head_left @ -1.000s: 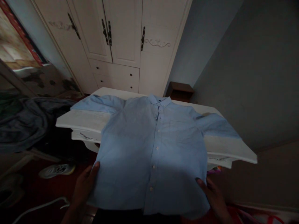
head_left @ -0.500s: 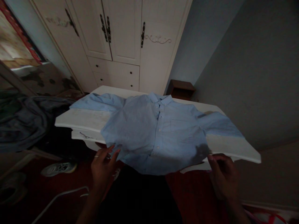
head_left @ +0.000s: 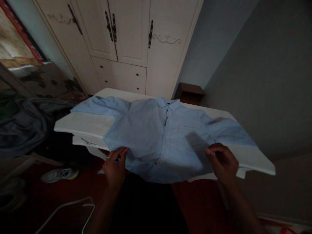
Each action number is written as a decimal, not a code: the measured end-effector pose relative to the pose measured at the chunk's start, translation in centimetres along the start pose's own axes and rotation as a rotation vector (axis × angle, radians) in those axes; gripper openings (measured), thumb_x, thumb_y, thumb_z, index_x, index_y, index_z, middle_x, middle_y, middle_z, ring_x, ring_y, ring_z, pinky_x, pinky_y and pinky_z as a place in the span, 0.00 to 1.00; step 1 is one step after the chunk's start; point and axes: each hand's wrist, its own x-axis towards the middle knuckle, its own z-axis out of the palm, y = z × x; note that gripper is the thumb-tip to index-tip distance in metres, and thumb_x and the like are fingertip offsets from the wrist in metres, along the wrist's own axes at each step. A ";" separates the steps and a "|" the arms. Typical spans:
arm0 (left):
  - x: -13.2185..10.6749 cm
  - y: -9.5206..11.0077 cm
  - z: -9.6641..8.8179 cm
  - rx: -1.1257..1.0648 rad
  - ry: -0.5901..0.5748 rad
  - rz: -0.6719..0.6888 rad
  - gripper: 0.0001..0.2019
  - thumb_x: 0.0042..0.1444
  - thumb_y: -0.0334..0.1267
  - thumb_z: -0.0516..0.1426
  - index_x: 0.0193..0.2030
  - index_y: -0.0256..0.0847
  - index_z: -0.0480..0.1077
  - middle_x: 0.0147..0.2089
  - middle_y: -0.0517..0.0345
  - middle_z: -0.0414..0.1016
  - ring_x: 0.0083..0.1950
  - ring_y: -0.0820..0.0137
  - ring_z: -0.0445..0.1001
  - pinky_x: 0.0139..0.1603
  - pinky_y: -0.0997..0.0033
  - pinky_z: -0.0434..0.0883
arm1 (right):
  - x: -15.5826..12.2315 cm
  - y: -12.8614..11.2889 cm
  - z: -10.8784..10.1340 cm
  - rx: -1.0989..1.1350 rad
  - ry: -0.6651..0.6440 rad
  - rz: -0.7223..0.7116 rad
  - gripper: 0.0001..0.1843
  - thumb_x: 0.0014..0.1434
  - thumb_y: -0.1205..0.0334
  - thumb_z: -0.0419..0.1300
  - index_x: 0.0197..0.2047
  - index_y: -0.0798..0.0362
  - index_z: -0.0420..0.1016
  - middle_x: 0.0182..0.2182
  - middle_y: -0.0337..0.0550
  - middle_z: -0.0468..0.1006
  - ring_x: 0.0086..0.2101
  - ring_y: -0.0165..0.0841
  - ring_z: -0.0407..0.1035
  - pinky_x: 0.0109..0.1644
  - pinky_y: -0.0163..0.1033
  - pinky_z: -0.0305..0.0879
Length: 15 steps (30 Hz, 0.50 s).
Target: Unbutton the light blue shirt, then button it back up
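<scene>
A light blue button-up shirt (head_left: 143,130) lies face up across a white table, its collar at the far side and its sleeves spread out. Its hem hangs over the near edge. At the shirt's lower left side is my left hand (head_left: 115,165), thumb and forefinger pinched together on the cloth. My right hand (head_left: 224,164) hovers above the lower right side, its thumb and fingertips brought together. No cloth shows between them, and a shadow falls on the shirt beside that hand.
The white table (head_left: 83,123) has a wardrobe (head_left: 129,32) behind it. A small brown cabinet (head_left: 190,92) stands at the back right. Dark clothes (head_left: 26,123) are heaped on the left. On the red floor are a shoe (head_left: 59,175) and a white cable (head_left: 65,204).
My left hand has moved right and its fingers have closed onto the shirt's side. My right hand has risen and moved inward from the lower right corner. The shirt lies nearly the same.
</scene>
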 end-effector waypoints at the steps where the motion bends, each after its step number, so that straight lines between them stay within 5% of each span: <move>1: 0.0 0.0 0.1 -0.005 0.009 -0.012 0.14 0.57 0.47 0.58 0.34 0.39 0.77 0.36 0.54 0.80 0.37 0.67 0.78 0.42 0.66 0.73 | 0.1 0.2 0.1 0.003 0.002 0.010 0.06 0.56 0.68 0.64 0.31 0.50 0.70 0.28 0.36 0.70 0.28 0.29 0.63 0.31 0.36 0.58; 9: 0.2 0.5 0.7 0.038 0.016 -0.112 0.11 0.54 0.44 0.58 0.31 0.39 0.75 0.30 0.58 0.75 0.30 0.70 0.72 0.36 0.70 0.68 | 1.4 1.3 1.1 0.042 -0.002 0.086 0.06 0.57 0.66 0.64 0.31 0.51 0.70 0.27 0.35 0.70 0.28 0.28 0.64 0.32 0.34 0.60; 15: 0.1 0.5 -0.7 0.056 0.004 -0.219 0.11 0.53 0.45 0.56 0.30 0.39 0.71 0.29 0.59 0.72 0.29 0.70 0.69 0.34 0.70 0.67 | 2.0 2.0 1.3 0.013 -0.094 0.129 0.06 0.58 0.62 0.63 0.31 0.50 0.70 0.27 0.35 0.70 0.28 0.28 0.64 0.32 0.34 0.61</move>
